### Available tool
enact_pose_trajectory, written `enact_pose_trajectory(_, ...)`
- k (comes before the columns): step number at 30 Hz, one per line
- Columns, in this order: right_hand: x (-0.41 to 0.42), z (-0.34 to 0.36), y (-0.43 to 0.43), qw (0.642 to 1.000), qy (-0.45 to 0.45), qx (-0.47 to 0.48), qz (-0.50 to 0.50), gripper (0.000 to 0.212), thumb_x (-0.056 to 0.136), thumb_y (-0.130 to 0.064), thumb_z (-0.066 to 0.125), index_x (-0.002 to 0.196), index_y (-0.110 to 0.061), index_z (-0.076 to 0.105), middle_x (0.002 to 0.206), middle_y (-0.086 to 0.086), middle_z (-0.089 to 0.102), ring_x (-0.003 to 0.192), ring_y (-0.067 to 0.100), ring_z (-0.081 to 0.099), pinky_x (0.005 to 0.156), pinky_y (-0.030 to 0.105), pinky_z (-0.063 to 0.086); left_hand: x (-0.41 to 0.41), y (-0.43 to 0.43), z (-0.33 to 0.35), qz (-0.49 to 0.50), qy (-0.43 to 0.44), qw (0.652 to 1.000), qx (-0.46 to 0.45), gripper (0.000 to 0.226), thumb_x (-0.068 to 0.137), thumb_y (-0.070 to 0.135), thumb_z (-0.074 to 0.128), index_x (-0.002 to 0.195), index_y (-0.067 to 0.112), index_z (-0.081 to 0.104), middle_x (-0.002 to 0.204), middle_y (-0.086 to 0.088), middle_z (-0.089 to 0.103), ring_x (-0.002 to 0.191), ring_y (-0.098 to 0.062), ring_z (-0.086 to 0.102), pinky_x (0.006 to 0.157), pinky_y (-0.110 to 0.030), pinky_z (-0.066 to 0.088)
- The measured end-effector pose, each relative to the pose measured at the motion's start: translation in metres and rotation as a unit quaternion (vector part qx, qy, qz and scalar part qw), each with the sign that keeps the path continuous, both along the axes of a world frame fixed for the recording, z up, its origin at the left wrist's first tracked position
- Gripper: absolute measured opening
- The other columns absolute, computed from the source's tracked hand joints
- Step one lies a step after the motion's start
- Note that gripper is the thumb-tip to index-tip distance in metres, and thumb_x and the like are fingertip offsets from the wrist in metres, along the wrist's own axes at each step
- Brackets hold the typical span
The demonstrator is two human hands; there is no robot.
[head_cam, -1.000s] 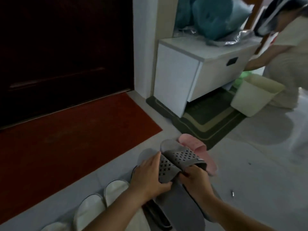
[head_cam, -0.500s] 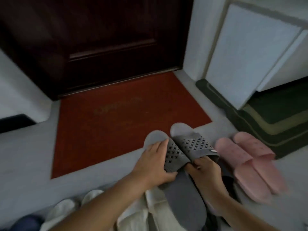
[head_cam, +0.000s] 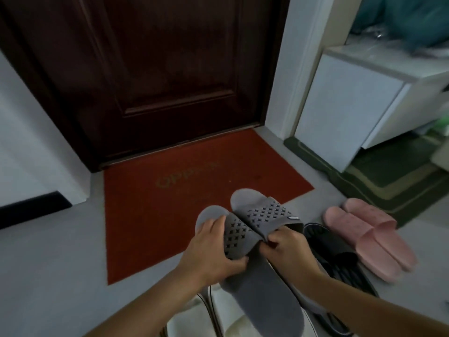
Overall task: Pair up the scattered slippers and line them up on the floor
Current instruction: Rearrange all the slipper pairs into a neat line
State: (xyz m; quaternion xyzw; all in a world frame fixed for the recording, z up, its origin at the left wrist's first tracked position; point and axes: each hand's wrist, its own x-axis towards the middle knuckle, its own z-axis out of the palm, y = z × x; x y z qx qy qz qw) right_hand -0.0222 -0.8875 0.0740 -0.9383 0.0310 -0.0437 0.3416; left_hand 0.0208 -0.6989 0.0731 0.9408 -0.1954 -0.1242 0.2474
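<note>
Two grey slippers with perforated straps are held side by side above the floor, toes pointing to the door. My left hand [head_cam: 211,250] grips the strap of the left grey slipper [head_cam: 261,288]. My right hand [head_cam: 288,246] pinches the strap edge of the right grey slipper [head_cam: 264,211]. A pink pair [head_cam: 366,235] lies together on the floor to the right. A black slipper [head_cam: 332,254] lies between the pink pair and my right arm. White slippers [head_cam: 218,312] lie beneath the grey ones at the bottom, partly hidden.
A red doormat [head_cam: 170,203] lies before the dark door [head_cam: 158,69]. A white cabinet [head_cam: 352,105] stands at the right over a green mat [head_cam: 364,190]. Grey floor [head_cam: 48,263] spreads at the left.
The view has swung left and up toward the door. Both hands keep holding the grey slippers, which have lifted slightly. The black slipper now shows beside the pink pair.
</note>
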Motion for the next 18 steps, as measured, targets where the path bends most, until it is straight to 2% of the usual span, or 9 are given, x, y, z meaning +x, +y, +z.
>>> enact_pose_trajectory(2, -0.003, 0.001, -0.002, 1.0, -0.006, -0.001, -0.005, 0.037, 0.077, -0.021, 0.065, 0.048, -0.021, 0.042, 0.064, -0.005, 0.049, 0.061, 0.015, 0.052, 0.058, 0.032, 0.043, 0.001, -0.002, 0.001, -0.008, -0.002, 1.0, -0.011, 0.105, 0.06, 0.071, 0.054, 0.147, 0.027, 0.012, 0.142, 0.008, 0.028, 0.135, -0.016, 0.025, 0.108, -0.032, 0.03)
enact_pose_trajectory(6, -0.003, -0.004, -0.02, 1.0, 0.001, 0.005, -0.014, 0.041, 0.078, -0.022, 0.065, 0.046, -0.025, 0.041, 0.066, -0.008, 0.051, 0.062, 0.009, 0.053, 0.059, 0.027, 0.045, 0.002, -0.021, -0.004, -0.018, 0.006, 1.0, -0.011, 0.106, 0.059, 0.072, 0.052, 0.147, 0.028, 0.011, 0.142, 0.009, 0.027, 0.136, -0.015, 0.024, 0.109, -0.034, 0.032)
enact_pose_trajectory(9, 0.0, -0.01, -0.052, 1.0, 0.026, -0.004, -0.007, 0.029, 0.079, -0.024, 0.064, 0.055, -0.013, 0.053, 0.075, -0.001, 0.058, 0.069, 0.014, 0.057, 0.065, 0.031, 0.047, 0.004, -0.052, -0.008, -0.017, 0.019, 1.0, -0.009, 0.105, 0.057, 0.073, 0.05, 0.146, 0.03, 0.015, 0.138, 0.009, 0.031, 0.133, -0.015, 0.028, 0.107, -0.035, 0.036)
enact_pose_trajectory(13, 0.007, -0.019, -0.12, 0.999, 0.023, -0.023, -0.006, 0.029, 0.078, -0.026, 0.064, 0.053, -0.017, 0.052, 0.074, 0.001, 0.06, 0.064, 0.01, 0.054, 0.059, 0.022, 0.041, 0.014, -0.117, -0.012, -0.031, 0.018, 0.999, 0.008, 0.105, 0.057, 0.076, 0.049, 0.145, 0.029, 0.015, 0.137, 0.011, 0.031, 0.132, -0.014, 0.028, 0.106, -0.034, 0.037)
enact_pose_trajectory(17, 0.011, -0.02, -0.211, 0.998, 0.042, -0.022, -0.04, 0.032, 0.078, -0.027, 0.066, 0.053, -0.012, 0.052, 0.068, 0.002, 0.057, 0.062, 0.015, 0.053, 0.057, 0.028, 0.037, 0.021, -0.21, -0.006, -0.042, 0.023, 0.999, 0.02, 0.107, 0.057, 0.074, 0.05, 0.146, 0.027, 0.014, 0.138, 0.009, 0.029, 0.133, -0.015, 0.026, 0.108, -0.031, 0.031)
enact_pose_trajectory(18, 0.012, -0.017, -0.235, 0.998, 0.045, -0.018, -0.05, 0.032, 0.077, -0.029, 0.067, 0.055, -0.01, 0.054, 0.068, 0.0, 0.058, 0.062, 0.014, 0.054, 0.057, 0.024, 0.039, 0.022, -0.237, -0.003, -0.04, 0.024, 0.999, 0.02, 0.107, 0.057, 0.074, 0.051, 0.146, 0.026, 0.014, 0.138, 0.008, 0.029, 0.132, -0.015, 0.026, 0.107, -0.031, 0.031)
